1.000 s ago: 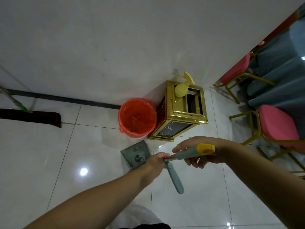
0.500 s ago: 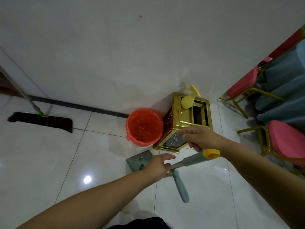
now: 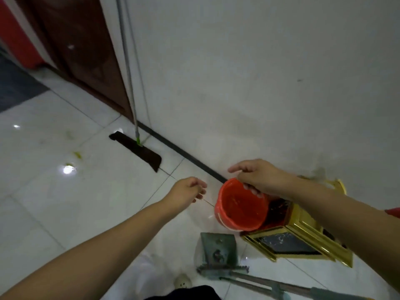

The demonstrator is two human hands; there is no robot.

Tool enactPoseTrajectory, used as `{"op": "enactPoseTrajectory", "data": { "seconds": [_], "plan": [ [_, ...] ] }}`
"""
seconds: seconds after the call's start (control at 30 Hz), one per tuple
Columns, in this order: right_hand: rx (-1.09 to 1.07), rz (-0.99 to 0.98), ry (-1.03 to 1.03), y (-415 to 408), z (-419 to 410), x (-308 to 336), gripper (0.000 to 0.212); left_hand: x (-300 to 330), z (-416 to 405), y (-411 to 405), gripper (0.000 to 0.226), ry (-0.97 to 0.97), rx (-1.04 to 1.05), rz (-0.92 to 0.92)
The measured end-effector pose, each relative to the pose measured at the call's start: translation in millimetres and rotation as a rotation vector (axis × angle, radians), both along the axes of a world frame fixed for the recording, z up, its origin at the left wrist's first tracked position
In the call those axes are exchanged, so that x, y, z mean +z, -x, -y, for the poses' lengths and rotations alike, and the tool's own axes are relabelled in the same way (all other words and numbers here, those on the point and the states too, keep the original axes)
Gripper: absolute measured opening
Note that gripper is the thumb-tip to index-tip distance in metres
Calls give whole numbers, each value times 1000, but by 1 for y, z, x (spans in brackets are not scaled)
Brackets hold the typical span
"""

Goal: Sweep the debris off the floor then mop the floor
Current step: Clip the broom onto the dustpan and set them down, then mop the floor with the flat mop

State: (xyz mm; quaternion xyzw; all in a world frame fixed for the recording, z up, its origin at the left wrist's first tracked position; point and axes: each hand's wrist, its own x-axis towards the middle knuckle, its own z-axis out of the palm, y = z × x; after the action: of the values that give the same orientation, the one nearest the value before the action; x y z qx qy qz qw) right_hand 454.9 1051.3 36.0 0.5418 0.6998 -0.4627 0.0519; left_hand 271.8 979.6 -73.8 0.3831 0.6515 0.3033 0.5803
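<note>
Step in hand, as judged: sweeping finished, changeover to mopping.
Left hand (image 3: 187,192): loosely curled, holding nothing.
Right hand (image 3: 258,177): relaxed, spread, empty, above rim of orange bucket (image 3: 240,205).
Mop (image 3: 138,151): well beyond left fingertips, handle against wall.
Dustpan (image 3: 218,247) and broom (image 3: 223,270): on floor, below both hands.
Next move, likely: reaching forward-left, gripping mop handle.
Yellowish spots (image 3: 76,154): left of mop, unmopped.

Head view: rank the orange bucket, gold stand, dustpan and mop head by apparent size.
1. gold stand, partly hidden by an arm
2. orange bucket
3. mop head and dustpan: look alike; the mop is farther, so unsure
</note>
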Motion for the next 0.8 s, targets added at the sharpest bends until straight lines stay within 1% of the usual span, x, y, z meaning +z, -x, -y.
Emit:
{"op": "enactPoseTrajectory", "data": {
  "seconds": [0.13, 0.23, 0.33, 0.43, 0.57, 0.67, 0.8],
  "plan": [
    [110, -32, 2, 79, -24, -14, 35, -5, -5, 77, 21, 26, 163, -6],
    [167, -41, 10, 143, -42, -24, 34, 0, -18, 134, 21, 45, 237, 9],
    [263, -21, 7, 212, -60, -28, 36, 10, -37, 193, 22, 26, 288, 19],
    [341, 5, -32, 282, -84, -30, 37, 22, -56, 258, 22, -19, 381, 17],
    [373, -17, -93, 364, -115, -33, 37, 30, -78, 346, 24, -46, 536, 8],
    [345, -57, -88, 411, -135, -36, 35, 25, -92, 396, 26, -38, 654, 7],
    [386, -58, -115, 455, -164, -40, 33, 20, -113, 432, 25, -5, 684, 27]
  ]
}}
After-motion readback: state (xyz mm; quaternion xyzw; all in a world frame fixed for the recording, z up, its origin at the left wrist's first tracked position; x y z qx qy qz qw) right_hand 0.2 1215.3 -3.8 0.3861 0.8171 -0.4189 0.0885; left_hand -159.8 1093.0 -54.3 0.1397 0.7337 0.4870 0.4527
